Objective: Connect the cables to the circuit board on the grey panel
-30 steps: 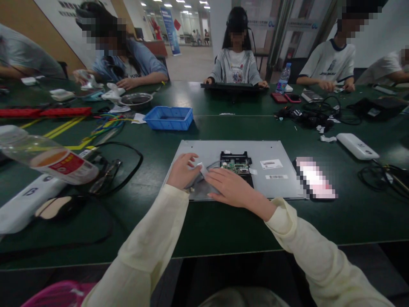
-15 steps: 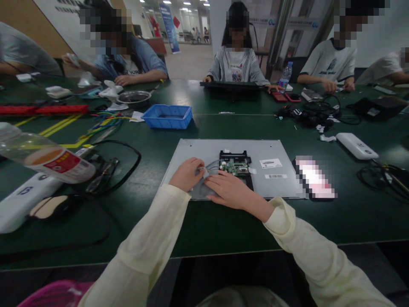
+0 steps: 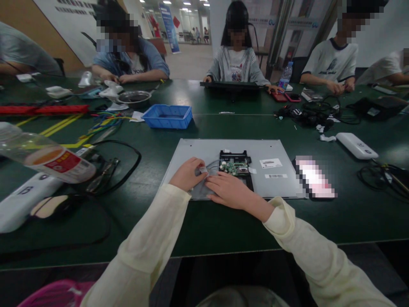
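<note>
A flat grey metal display panel (image 3: 204, 149) lies on the green table in front of me. On its middle sits a green circuit board (image 3: 234, 168) in a black frame, with thin grey cables (image 3: 212, 164) running out to the left. My left hand (image 3: 188, 174) is at the panel's left part, thumb and fingers pinched on a small whitish, translucent strip (image 3: 202, 170). My right hand (image 3: 228, 189) rests across the panel's lower middle beside the board, fingers stretched out towards the left hand's fingertips. What lies beneath its fingers is hidden.
Right of the panel lies a phone (image 3: 315, 177), with a white power bank (image 3: 357, 146) beyond. A blue tray (image 3: 167, 116) stands behind. At left are a tilted bottle (image 3: 60, 161) and a black cable (image 3: 139, 155). Several people sit across the table.
My hands stay almost in place, with only a slight shift of the fingers around the strip. Across the table at left, a person has lowered a raised hand to the table.
</note>
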A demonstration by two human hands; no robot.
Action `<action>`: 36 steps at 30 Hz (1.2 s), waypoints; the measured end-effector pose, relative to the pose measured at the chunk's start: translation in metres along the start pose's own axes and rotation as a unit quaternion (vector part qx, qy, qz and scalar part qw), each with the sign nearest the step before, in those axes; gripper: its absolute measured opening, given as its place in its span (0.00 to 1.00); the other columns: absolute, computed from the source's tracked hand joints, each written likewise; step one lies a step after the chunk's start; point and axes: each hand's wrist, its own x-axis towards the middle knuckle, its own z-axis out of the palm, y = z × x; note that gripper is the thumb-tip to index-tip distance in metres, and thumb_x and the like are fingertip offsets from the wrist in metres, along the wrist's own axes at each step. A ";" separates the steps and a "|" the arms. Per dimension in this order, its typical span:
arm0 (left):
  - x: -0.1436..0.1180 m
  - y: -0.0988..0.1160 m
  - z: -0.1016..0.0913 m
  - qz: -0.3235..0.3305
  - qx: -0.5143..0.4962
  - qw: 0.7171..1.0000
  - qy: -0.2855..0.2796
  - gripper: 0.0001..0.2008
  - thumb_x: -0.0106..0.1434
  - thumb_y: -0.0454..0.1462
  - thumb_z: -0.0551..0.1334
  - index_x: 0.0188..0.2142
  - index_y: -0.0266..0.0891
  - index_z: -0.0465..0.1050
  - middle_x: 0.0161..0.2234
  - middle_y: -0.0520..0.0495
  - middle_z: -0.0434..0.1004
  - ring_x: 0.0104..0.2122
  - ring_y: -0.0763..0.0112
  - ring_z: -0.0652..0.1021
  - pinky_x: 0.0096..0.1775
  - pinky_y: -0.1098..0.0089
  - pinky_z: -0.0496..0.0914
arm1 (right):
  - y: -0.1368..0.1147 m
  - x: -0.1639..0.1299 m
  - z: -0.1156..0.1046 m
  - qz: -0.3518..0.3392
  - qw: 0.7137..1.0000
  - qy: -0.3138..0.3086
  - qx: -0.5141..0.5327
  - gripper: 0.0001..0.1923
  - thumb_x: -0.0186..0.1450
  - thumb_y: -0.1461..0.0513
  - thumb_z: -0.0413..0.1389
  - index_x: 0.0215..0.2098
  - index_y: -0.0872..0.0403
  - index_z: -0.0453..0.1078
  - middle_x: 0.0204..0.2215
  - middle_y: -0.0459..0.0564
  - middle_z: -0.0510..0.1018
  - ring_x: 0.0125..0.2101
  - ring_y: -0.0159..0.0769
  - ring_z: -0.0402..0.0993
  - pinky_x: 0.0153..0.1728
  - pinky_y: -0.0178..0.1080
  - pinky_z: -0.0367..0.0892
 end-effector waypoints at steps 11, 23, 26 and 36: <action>-0.002 0.006 0.001 0.003 0.025 1.000 0.000 0.12 0.58 0.38 0.58 0.41 0.37 0.67 0.37 0.45 0.68 0.38 0.63 0.73 0.43 0.63 0.68 | -0.002 0.000 0.001 0.000 1.000 0.012 0.006 0.17 0.69 0.58 0.47 0.49 0.60 0.67 0.49 0.58 0.74 0.51 0.41 0.69 0.59 0.45 0.55; -0.002 0.005 0.000 0.000 -0.026 0.999 -0.021 0.12 0.56 0.34 0.57 0.42 0.40 0.63 0.39 0.47 0.71 0.40 0.65 0.74 0.44 0.64 0.68 | -0.001 0.002 0.000 0.020 0.999 0.011 0.032 0.18 0.69 0.57 0.47 0.52 0.60 0.65 0.51 0.59 0.73 0.52 0.41 0.67 0.58 0.46 0.56; -0.002 0.006 -0.001 -0.006 -0.035 0.999 -0.023 0.10 0.57 0.35 0.57 0.40 0.40 0.64 0.38 0.47 0.72 0.39 0.65 0.74 0.44 0.64 0.68 | -0.003 0.000 -0.002 0.012 0.999 0.005 0.042 0.16 0.69 0.58 0.47 0.50 0.59 0.67 0.49 0.58 0.74 0.50 0.40 0.69 0.57 0.46 0.57; -0.001 0.001 -0.003 0.025 0.008 1.000 -0.016 0.08 0.60 0.34 0.54 0.40 0.40 0.65 0.39 0.46 0.69 0.40 0.65 0.73 0.45 0.64 0.67 | 0.018 -0.010 -0.033 0.077 0.990 0.074 0.092 0.16 0.69 0.61 0.47 0.52 0.55 0.68 0.49 0.54 0.76 0.50 0.38 0.69 0.58 0.46 0.57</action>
